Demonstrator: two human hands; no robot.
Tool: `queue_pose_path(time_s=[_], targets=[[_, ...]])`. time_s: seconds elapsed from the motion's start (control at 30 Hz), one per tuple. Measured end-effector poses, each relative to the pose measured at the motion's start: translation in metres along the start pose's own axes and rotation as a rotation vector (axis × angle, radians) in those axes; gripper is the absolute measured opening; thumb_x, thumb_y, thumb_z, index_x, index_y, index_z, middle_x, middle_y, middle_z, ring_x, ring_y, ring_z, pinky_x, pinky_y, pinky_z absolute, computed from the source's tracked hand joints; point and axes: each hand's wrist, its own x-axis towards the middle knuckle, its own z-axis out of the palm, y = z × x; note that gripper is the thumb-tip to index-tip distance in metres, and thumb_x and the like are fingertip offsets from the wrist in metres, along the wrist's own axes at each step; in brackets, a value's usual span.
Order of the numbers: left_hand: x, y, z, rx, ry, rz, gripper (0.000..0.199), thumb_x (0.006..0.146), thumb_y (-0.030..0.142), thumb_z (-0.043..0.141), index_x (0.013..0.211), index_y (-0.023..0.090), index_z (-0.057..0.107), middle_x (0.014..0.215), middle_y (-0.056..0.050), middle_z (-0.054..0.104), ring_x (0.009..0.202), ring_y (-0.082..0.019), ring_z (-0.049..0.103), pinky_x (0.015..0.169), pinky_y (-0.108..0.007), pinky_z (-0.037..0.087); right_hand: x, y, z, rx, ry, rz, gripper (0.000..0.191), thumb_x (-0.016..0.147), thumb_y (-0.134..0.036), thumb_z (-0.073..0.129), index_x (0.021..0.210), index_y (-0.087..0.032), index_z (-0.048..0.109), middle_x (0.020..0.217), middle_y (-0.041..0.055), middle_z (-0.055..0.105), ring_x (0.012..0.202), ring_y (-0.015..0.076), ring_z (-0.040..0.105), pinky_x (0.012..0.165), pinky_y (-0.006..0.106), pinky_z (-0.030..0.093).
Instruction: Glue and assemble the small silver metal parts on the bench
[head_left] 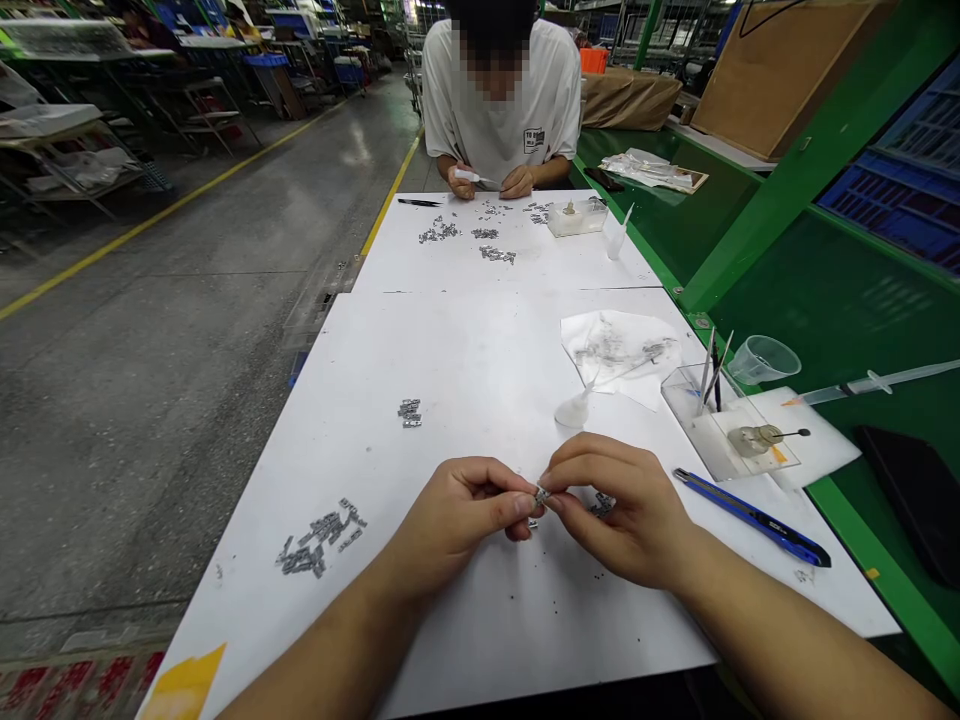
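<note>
Near the front of the white table, a small metal part is pinched between the fingertips of both my hands. My left hand is closed on its left side, and my right hand grips it from the right. Its exact kind is too small to make out. Another small metal piece shows just below my left fingertips, and more lie partly hidden behind my right hand. A loose heap of similar metal parts lies to the left, with a short stack of them farther up.
A dropper bottle stands beyond my right hand, by a smudged tissue. Rightward lie a blue utility knife, a clear holder with tweezers, a small glass jar, a plastic cup and a syringe. A co-worker sits opposite.
</note>
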Motion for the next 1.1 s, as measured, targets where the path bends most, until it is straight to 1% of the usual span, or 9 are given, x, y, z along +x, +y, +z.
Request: queue_pose_path(time_s=[0.07,0.13,0.23,0.33,0.47,0.63,0.87,1.0,1.1], targets=[[-0.002,0.001,0.001,0.034,0.000,0.021,0.011,0.076,0.027,0.077,0.080,0.018,0.074,0.073,-0.002,0.070,0.063,-0.011,0.061,0.066,-0.027,0.052,0.001,-0.001,-0.001,-0.015,-0.002,-0.021,0.023,0.080,-0.004,0.057,0.092,-0.021,0.066,0.080,0.0038,0.066,0.070,0.0138,0.063,0.061,0.026,0.053],[-0.005,0.002,0.003,0.101,-0.008,0.090,0.011,0.080,0.027,0.072,0.084,0.017,0.073,0.077,-0.003,0.069,0.069,-0.014,0.062,0.071,-0.029,0.052,0.002,-0.002,-0.002,-0.011,0.018,-0.047,0.023,0.080,-0.004,0.057,0.092,-0.021,0.066,0.077,0.0035,0.067,0.067,0.0136,0.063,0.059,0.026,0.053],[-0.010,0.004,0.008,0.322,0.025,0.324,0.008,0.082,0.022,0.068,0.090,0.019,0.070,0.085,-0.005,0.065,0.078,-0.016,0.059,0.073,-0.031,0.050,0.002,-0.004,-0.002,0.012,0.052,-0.069,0.022,0.081,-0.004,0.058,0.093,-0.020,0.068,0.077,0.0042,0.068,0.067,0.0135,0.064,0.058,0.025,0.053],[-0.012,0.001,0.014,0.553,0.123,0.569,0.017,0.076,0.014,0.070,0.091,0.020,0.067,0.088,-0.004,0.059,0.075,-0.014,0.054,0.070,-0.030,0.048,0.001,-0.004,-0.001,0.020,0.081,-0.063,0.022,0.083,-0.005,0.059,0.095,-0.020,0.069,0.079,0.0045,0.068,0.068,0.0135,0.065,0.058,0.026,0.054],[-0.010,-0.006,0.019,0.685,0.232,0.756,0.023,0.074,0.010,0.073,0.092,0.021,0.066,0.085,-0.002,0.056,0.070,-0.012,0.053,0.064,-0.028,0.048,0.000,-0.005,0.000,0.028,0.107,-0.056,0.023,0.081,-0.004,0.061,0.094,-0.020,0.071,0.078,0.0042,0.069,0.067,0.0134,0.065,0.058,0.025,0.054],[-0.010,-0.008,0.018,0.715,0.319,0.812,0.027,0.074,0.010,0.074,0.098,0.020,0.065,0.085,-0.002,0.055,0.068,-0.012,0.052,0.061,-0.027,0.049,-0.001,-0.005,0.000,0.058,0.116,-0.056,0.024,0.080,-0.002,0.063,0.095,-0.019,0.071,0.081,0.0049,0.069,0.070,0.0137,0.066,0.060,0.026,0.054],[-0.012,-0.005,0.020,0.797,0.331,0.919,0.026,0.074,0.007,0.073,0.096,0.021,0.071,0.076,-0.001,0.061,0.065,-0.012,0.057,0.057,-0.024,0.050,-0.003,-0.002,0.000,0.085,0.103,-0.026,0.026,0.082,-0.005,0.063,0.100,-0.022,0.071,0.083,0.0048,0.070,0.071,0.0151,0.066,0.059,0.027,0.055],[-0.013,-0.005,0.020,0.803,0.352,0.919,0.027,0.075,0.005,0.072,0.097,0.021,0.073,0.065,0.001,0.059,0.054,-0.008,0.052,0.048,-0.021,0.044,-0.002,-0.003,0.001,0.094,0.103,-0.031,0.025,0.082,-0.005,0.063,0.099,-0.022,0.072,0.082,0.0049,0.071,0.071,0.0153,0.067,0.059,0.027,0.056],[-0.014,-0.005,0.020,0.782,0.334,0.914,0.027,0.075,0.003,0.072,0.097,0.020,0.074,0.065,0.001,0.059,0.054,-0.007,0.052,0.048,-0.019,0.044,-0.002,-0.003,0.001,0.099,0.099,-0.030,0.026,0.082,-0.004,0.062,0.098,-0.022,0.072,0.083,0.0051,0.071,0.072,0.0150,0.067,0.059,0.027,0.056]])
